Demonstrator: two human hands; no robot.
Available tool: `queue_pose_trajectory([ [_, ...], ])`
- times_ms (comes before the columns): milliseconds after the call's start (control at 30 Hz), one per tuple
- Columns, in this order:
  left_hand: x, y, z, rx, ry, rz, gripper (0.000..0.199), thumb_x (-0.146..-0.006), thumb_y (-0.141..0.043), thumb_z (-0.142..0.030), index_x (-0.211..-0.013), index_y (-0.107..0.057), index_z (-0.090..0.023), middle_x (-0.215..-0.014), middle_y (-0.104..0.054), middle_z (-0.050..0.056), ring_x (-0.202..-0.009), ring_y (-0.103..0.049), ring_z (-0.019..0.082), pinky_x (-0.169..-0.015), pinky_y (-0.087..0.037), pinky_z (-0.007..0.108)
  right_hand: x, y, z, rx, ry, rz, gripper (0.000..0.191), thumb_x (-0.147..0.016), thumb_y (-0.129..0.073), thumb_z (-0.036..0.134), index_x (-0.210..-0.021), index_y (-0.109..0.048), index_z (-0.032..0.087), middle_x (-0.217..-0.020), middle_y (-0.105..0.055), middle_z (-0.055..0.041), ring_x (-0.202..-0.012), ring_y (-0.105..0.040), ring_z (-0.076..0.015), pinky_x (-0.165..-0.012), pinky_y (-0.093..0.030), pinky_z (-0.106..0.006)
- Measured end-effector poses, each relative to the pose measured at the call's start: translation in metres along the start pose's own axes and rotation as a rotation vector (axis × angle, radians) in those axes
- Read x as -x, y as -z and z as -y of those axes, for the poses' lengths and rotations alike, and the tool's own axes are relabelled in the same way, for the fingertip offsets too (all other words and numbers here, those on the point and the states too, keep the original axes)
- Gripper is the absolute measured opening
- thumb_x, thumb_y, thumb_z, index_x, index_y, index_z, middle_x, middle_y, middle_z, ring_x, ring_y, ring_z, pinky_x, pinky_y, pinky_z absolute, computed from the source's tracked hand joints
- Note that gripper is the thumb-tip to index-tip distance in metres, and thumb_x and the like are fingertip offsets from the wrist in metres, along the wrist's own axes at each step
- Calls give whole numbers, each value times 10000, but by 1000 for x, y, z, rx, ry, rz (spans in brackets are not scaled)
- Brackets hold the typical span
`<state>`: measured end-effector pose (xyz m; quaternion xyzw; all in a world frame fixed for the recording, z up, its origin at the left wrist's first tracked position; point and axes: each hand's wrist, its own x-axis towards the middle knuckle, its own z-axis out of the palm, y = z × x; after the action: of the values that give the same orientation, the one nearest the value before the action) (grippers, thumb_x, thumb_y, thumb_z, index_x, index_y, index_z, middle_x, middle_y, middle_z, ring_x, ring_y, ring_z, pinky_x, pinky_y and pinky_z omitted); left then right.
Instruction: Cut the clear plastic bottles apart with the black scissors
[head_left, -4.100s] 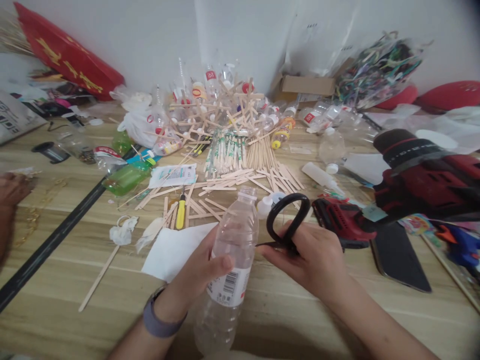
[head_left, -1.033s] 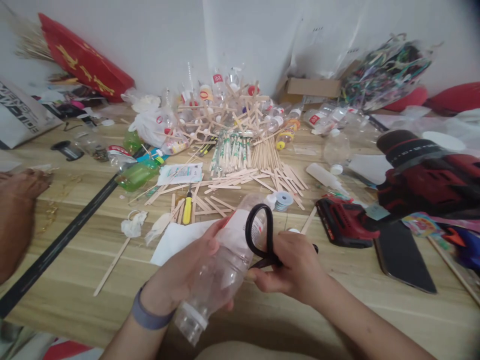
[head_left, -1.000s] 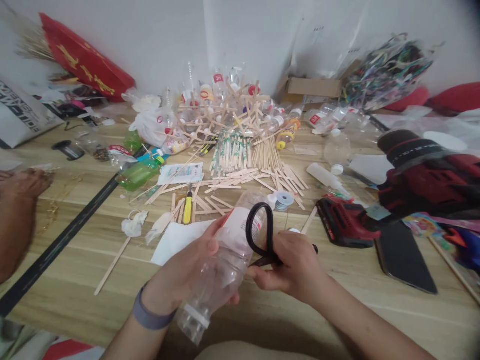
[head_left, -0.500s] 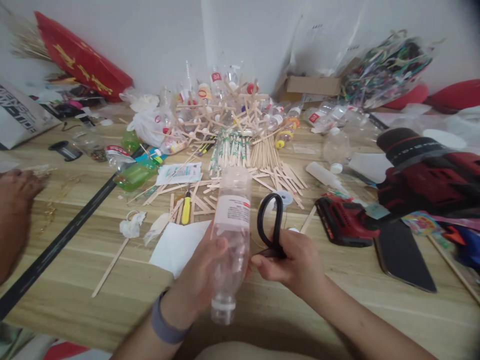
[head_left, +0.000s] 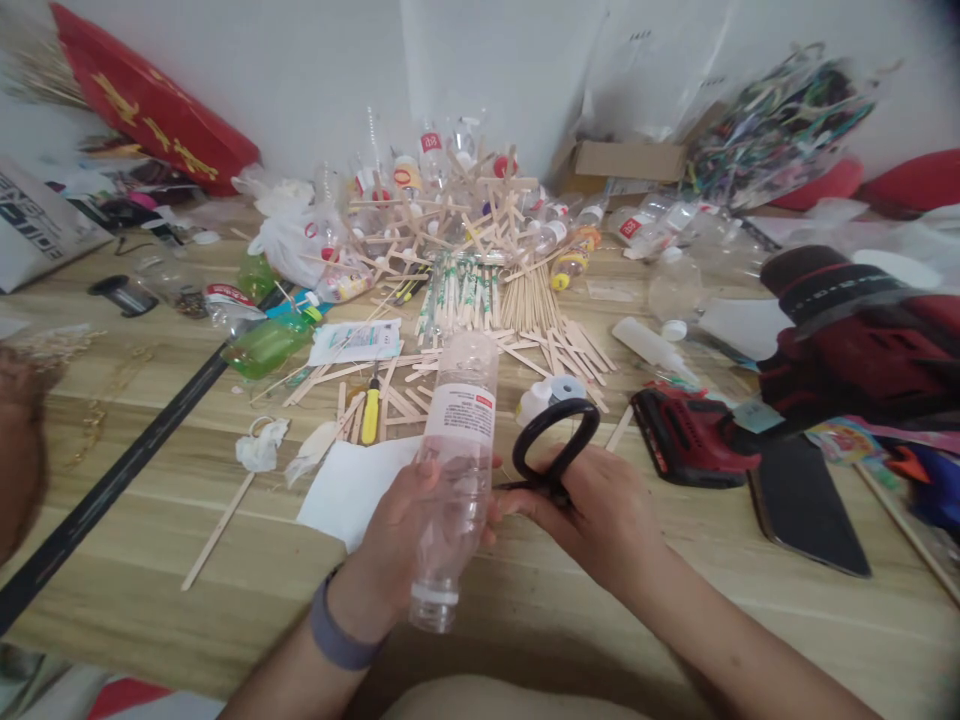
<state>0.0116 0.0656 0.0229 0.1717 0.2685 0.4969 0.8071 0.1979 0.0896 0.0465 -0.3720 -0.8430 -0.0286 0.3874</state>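
My left hand (head_left: 401, 510) is wrapped round a clear plastic bottle (head_left: 454, 480). The bottle is held with its neck down toward me and its base away; a white printed label (head_left: 463, 412) goes round it. On the right, my right hand (head_left: 600, 500) grips black-handled scissors (head_left: 559, 440), one loop standing up above the fist. Their blades are mostly hidden between hand and bottle, at the bottle's right side; I cannot tell whether they pierce the plastic. Under the bottle's left side lies a white sheet of paper (head_left: 349, 495).
Craft sticks (head_left: 574, 350), skewers and bottles crowd the table's middle and back. A red power drill (head_left: 697, 445) and a phone (head_left: 806, 500) lie right. A yellow screwdriver (head_left: 370, 410) and a black strip (head_left: 127, 465) lie left, near another person's hand (head_left: 19, 440).
The bottle has tilted slightly, its neck swinging left. My right hand has turned, so the scissors' loop looks wider and leans right. The other person's hand has shifted left.
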Motion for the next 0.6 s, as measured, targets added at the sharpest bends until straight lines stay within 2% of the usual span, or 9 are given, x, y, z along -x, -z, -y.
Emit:
queue_pose_trajectory([
  [100, 0, -1, 2, 28, 5, 0, 304, -685, -839, -430, -907, -799, -226, -843, -803, -8, -675, -723, 167, -549, -584, 230, 3, -1, -1, 32, 27, 10, 533, -1071, -383, 531, -768, -605, 153, -570, -603, -15, -483, -557, -160, -495, -353, -280],
  [367, 0, 3, 6, 25, 25, -3, 348, -687, -836, -436, -927, -751, -199, -804, -782, 26, -634, -697, 173, -553, -580, 255, 4, 2, -2, 47, 92, 39, 523, -1063, -415, 517, -796, -634, 124, -627, -652, -39, -550, -606, -172, -535, -352, -310],
  [600, 2, 2, 4, -37, 37, -41, 307, -742, -769, -386, -990, -689, -224, -899, -761, 29, -677, -698, 190, -562, -564, 274, -2, 13, -7, 231, 253, 41, 506, -1101, -423, 314, -630, -546, 176, -537, -546, -1, -499, -471, -148, -532, -284, -317],
])
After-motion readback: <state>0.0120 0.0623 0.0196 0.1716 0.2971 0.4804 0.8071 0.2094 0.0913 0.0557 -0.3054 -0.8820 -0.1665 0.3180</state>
